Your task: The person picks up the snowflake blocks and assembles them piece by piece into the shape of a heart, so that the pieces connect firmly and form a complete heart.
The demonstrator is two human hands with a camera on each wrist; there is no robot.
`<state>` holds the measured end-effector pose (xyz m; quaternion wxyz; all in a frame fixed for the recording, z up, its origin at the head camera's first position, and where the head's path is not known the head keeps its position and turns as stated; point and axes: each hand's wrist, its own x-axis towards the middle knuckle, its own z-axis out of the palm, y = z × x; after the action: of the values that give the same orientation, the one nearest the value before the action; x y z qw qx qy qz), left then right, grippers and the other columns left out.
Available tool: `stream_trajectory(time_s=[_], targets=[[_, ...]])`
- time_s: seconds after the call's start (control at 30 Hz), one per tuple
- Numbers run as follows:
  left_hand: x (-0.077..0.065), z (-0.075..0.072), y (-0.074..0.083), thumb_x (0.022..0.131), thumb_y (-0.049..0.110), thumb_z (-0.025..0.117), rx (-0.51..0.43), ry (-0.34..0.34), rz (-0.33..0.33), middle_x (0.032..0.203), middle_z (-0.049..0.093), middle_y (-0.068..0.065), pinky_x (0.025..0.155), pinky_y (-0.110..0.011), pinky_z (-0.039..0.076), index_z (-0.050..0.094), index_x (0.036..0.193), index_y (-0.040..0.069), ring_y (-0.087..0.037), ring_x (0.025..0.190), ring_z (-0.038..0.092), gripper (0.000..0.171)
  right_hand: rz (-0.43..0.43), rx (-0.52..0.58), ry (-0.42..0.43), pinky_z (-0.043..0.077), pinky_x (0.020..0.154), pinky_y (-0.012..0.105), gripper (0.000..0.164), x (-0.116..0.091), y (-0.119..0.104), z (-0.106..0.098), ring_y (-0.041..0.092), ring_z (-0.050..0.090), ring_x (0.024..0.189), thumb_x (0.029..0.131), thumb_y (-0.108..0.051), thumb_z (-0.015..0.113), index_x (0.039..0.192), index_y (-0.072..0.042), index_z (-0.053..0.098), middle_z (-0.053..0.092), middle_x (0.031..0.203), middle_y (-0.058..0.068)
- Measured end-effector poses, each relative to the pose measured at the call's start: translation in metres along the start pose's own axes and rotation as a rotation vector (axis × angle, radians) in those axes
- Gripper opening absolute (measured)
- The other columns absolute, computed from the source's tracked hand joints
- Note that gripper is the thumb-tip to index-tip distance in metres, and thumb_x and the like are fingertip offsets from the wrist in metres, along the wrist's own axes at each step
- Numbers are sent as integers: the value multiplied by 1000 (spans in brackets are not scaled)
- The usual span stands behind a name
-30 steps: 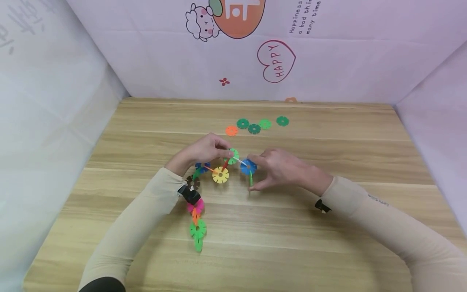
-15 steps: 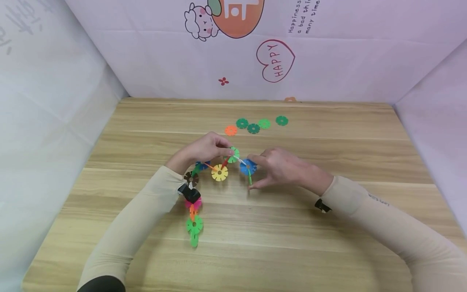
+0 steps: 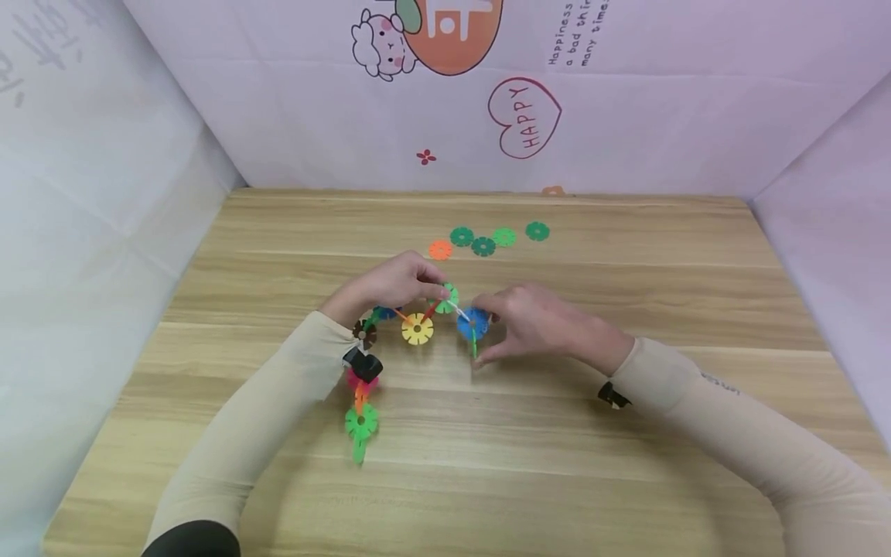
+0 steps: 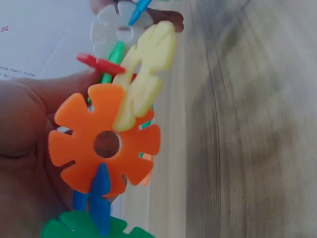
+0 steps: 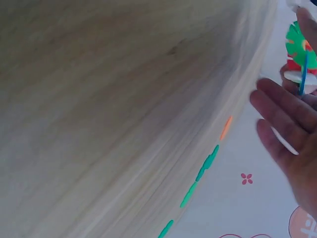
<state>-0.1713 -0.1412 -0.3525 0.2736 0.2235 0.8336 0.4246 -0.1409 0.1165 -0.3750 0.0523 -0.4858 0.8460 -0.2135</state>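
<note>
A chain of slotted plastic snowflake discs hangs between both hands. My left hand (image 3: 402, 280) pinches a light green disc (image 3: 449, 299) in the chain. From there a red disc (image 3: 431, 309), a yellow disc (image 3: 418, 329) and an orange disc (image 4: 74, 134) lead back under the wrist, where part is hidden. A white disc (image 4: 106, 32) links the light green one to a blue disc (image 3: 472, 323). My right hand (image 3: 532, 319) holds the blue disc and a green disc (image 3: 475, 345) slotted into it, index finger at the top and thumb at the green one's lower end.
Several loose discs lie flat at the back: an orange one (image 3: 440, 250), dark green ones (image 3: 483, 247) and a light green one (image 3: 504, 237). The chain's tail, with a green disc (image 3: 361, 422), trails toward the front left. A white printed sheet (image 3: 626, 131) stands behind the wooden table (image 3: 592, 480).
The chain's tail has swung left and slightly back. The blue and green discs have turned a little and shifted slightly left. Both hands keep their holds.
</note>
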Motion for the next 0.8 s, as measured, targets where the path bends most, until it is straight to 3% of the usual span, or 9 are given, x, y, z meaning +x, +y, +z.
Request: stream_trajectory(time_s=[0.07, 0.17, 0.23, 0.3, 0.4, 0.5, 0.6, 0.7, 0.8], targets=[[2, -1, 1, 101, 15, 64, 25, -26, 17, 98, 73, -2, 87, -35, 49, 78, 105, 7, -17, 92, 61, 17, 66, 113, -55, 54, 67, 24, 55, -1, 0, -1, 11, 65, 77, 74, -51, 87, 108, -13, 67, 69, 89, -8], [3, -2, 5, 100, 14, 65, 37, -59, 28, 96, 73, -2, 82, -36, 50, 78, 106, 7, -19, 86, 58, 16, 150, 373, -125, 53, 66, 26, 30, -2, -1, -2, 16, 64, 75, 88, -36, 79, 103, -13, 68, 70, 86, -1], [3, -1, 9, 99, 16, 67, 46, -66, 21, 92, 73, -1, 74, -35, 50, 78, 107, 8, -20, 78, 55, 16, 203, 553, -159, 53, 62, 29, 18, -3, -2, -2, 20, 63, 71, 96, -25, 71, 97, -8, 69, 69, 81, 7], [3, 0, 14, 97, 19, 70, 59, -66, 5, 86, 72, -1, 65, -33, 49, 78, 109, 11, -19, 68, 53, 16, 257, 720, -201, 55, 63, 32, 17, -3, -3, -1, 25, 65, 69, 100, -17, 65, 93, -2, 69, 70, 79, 14], [4, 3, 21, 94, 22, 74, 107, -63, -2, 78, 70, -2, 55, -29, 46, 76, 111, 13, -16, 58, 52, 20, 306, 850, -270, 58, 67, 37, 20, -2, -5, 3, 29, 67, 70, 100, -14, 63, 92, 4, 69, 70, 78, 19], [5, 8, 27, 93, 25, 75, 153, -39, 2, 81, 71, -1, 59, -28, 48, 73, 116, 12, -14, 63, 59, 26, 327, 903, -302, 60, 69, 41, 18, -3, -7, 7, 31, 68, 71, 100, -11, 64, 96, 5, 70, 70, 80, 22], [2, 11, 32, 96, 27, 71, 162, 76, 14, 100, 72, 3, 76, -30, 53, 70, 122, 15, -13, 87, 65, 29, 355, 917, -234, 60, 68, 40, 15, -5, -7, 10, 30, 68, 70, 99, -9, 63, 98, 4, 70, 70, 82, 22], [-8, 10, 38, 99, 32, 66, 110, 259, 35, 121, 67, 8, 97, -37, 48, 69, 125, 21, -12, 116, 58, 28, 387, 931, -134, 60, 68, 40, 14, -10, -3, 13, 29, 68, 71, 100, -8, 62, 101, 4, 70, 70, 85, 22], [-23, 9, 41, 100, 28, 65, 5, 449, 101, 121, 68, 4, 96, -41, 46, 72, 119, 19, -17, 115, 57, 22, 405, 935, -49, 60, 68, 40, 15, -17, 3, 14, 29, 68, 71, 100, -9, 62, 100, 4, 70, 70, 87, 23]])
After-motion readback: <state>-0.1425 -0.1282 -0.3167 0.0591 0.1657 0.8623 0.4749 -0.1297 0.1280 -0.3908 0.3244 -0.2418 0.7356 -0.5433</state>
